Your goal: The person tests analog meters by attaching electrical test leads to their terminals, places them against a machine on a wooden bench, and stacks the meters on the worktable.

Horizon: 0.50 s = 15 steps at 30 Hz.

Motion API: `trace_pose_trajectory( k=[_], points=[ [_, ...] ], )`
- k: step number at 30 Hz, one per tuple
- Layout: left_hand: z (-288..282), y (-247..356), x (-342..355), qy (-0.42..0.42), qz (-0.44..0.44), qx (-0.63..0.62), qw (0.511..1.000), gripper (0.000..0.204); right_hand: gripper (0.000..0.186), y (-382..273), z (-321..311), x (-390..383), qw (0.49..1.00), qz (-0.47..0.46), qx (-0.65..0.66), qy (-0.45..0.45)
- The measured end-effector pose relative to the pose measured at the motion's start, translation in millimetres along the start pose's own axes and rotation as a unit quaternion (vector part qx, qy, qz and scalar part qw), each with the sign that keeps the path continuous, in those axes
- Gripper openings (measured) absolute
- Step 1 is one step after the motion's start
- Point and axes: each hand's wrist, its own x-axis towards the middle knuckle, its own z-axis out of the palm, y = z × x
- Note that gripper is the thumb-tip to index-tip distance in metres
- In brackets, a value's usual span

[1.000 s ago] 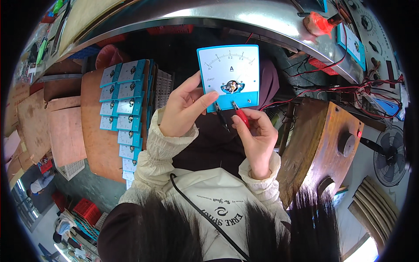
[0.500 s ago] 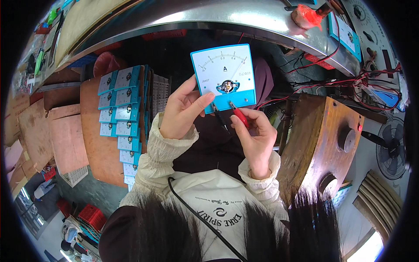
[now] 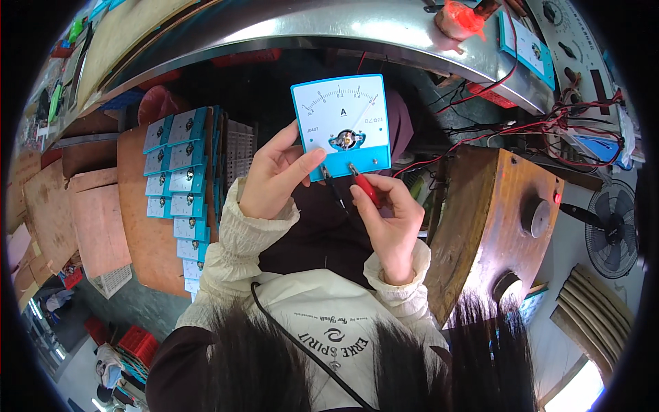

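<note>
A blue-framed ammeter [image 3: 343, 117] with a white dial is held up over my lap. My left hand [image 3: 274, 175] grips its lower left corner, thumb on the front. My right hand [image 3: 390, 218] pinches a red alligator clip [image 3: 366, 189], whose metal tip touches a terminal at the middle of the meter's lower edge. A black clip [image 3: 334, 189] hangs from the terminal beside my left thumb. The needle lies toward the right end of the scale. The fingers behind the meter are hidden.
Rows of similar meters [image 3: 184, 158] lie on a brown board [image 3: 137, 233] at left. A metal-edged bench [image 3: 329, 31] runs across the far side. At right stand a wooden box [image 3: 473, 226] with black knobs, tangled red and black wires [image 3: 549, 134] and a fan [image 3: 611, 230].
The whole view has shifted slightly, so the scene sits a little further left. Both hands keep the same hold on the meter and the red clip.
</note>
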Motion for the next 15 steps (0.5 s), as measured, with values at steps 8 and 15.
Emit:
trace_pose_trajectory(
  k=[8,15],
  points=[
    [4.5,-1.2,3.2,-0.025,0.013,-0.013,1.0,0.062,0.019,-5.3,-5.4,0.1,0.999,-0.01,-0.037,0.012],
    [13.8,0.5,-7.5,-0.021,0.031,-0.066,0.997,0.056,0.016,-5.3,-14.8,-6.3,0.996,-0.048,-0.069,0.01]
  ],
)
